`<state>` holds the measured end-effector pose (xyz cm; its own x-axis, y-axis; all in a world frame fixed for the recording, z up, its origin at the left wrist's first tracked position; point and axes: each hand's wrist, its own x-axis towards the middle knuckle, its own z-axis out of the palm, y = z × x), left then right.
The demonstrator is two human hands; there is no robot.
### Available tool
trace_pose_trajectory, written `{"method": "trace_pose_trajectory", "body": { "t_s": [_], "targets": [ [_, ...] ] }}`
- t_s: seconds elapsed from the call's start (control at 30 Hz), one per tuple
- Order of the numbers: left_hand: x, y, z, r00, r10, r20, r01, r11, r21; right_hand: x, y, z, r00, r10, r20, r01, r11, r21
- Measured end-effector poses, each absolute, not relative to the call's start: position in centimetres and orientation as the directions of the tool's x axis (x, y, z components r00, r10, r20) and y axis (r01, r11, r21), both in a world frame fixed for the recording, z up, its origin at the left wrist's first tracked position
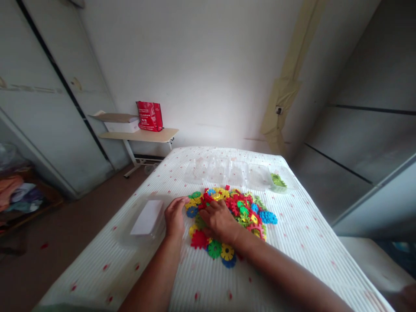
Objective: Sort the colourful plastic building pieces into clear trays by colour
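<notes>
A heap of plastic gear and disc toy pieces in red, yellow, green and blue lies mid-table. My right hand reaches into its left part, palm down, fingers bent together among the pieces. Its fingertips are partly hidden, so what they grip cannot be made out. At the heap's left edge my left hand is curled, its fingertips close to a blue disc; anything inside it is hidden. Nearest me lie a green disc and a yellow disc. A stack of blue discs sits on the right.
Behind the heap stands a row of clear plastic boxes, with green pieces in the right one. A white stack of cards or paper rests in a clear container at left. A side table holds a red bag.
</notes>
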<state>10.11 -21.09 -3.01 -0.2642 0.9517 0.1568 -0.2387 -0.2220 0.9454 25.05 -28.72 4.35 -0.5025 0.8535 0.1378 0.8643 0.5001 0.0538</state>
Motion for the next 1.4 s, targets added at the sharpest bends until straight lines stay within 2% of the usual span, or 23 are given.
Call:
{"method": "trace_pose_trajectory", "body": {
  "t_s": [0.13, 0.4, 0.57, 0.67, 0.77, 0.83, 0.9, 1.0, 1.13, 1.23, 1.4],
  "targets": [
    [10.1, -21.1, -3.0, -0.262, 0.953, 0.154, -0.248, -0.22, 0.943, 25.4, -29.0, 4.8, -0.455, 0.874, 0.168, 0.89, 0.452, 0.06],
    [10.0, -20.8, -3.4, -0.257, 0.954, 0.153, -0.243, -0.217, 0.946, 24.3, -29.1, 3.8, -0.436, 0.894, 0.097, 0.9, 0.436, 0.026],
    [10.0, -21.1, -2.8, -0.264, 0.951, 0.162, -0.215, -0.221, 0.951, 23.9, -28.9, 3.3, -0.429, 0.892, 0.144, 0.9, 0.436, -0.022],
    [10.1, -21.2, -2.6, -0.27, 0.948, 0.167, -0.209, -0.227, 0.951, 24.1, -29.0, 3.3, -0.451, 0.873, 0.188, 0.867, 0.478, -0.141],
    [10.1, -21.1, -2.7, -0.277, 0.948, 0.154, -0.238, -0.223, 0.945, 25.6, -29.5, 4.4, -0.46, 0.831, 0.314, 0.772, 0.549, -0.321],
    [10.1, -21.1, -2.8, -0.28, 0.949, 0.142, -0.257, -0.217, 0.942, 27.7, -30.2, 5.8, -0.383, 0.817, 0.431, 0.729, 0.554, -0.402],
    [10.2, -21.1, -2.7, -0.283, 0.949, 0.139, -0.254, -0.214, 0.943, 30.7, -31.1, 7.3, -0.218, 0.827, 0.519, 0.768, 0.473, -0.432],
    [10.3, -21.2, -2.3, -0.29, 0.946, 0.148, -0.226, -0.217, 0.95, 35.7, -32.9, 8.4, -0.061, 0.849, 0.525, 0.882, 0.292, -0.369],
    [10.4, -21.5, -1.9, -0.286, 0.945, 0.155, -0.209, -0.22, 0.953, 40.4, -35.7, 6.4, 0.063, 0.888, 0.456, 0.997, -0.032, -0.076],
    [10.4, -21.7, -1.7, -0.29, 0.945, 0.154, -0.203, -0.218, 0.955, 41.6, -37.3, 4.3, 0.078, 0.939, 0.336, 0.989, -0.115, 0.091],
    [10.5, -21.7, -1.8, -0.293, 0.946, 0.138, -0.212, -0.205, 0.956, 40.4, -38.0, 3.1, 0.027, 0.983, 0.181, 1.0, -0.029, 0.009]
  ]
}}
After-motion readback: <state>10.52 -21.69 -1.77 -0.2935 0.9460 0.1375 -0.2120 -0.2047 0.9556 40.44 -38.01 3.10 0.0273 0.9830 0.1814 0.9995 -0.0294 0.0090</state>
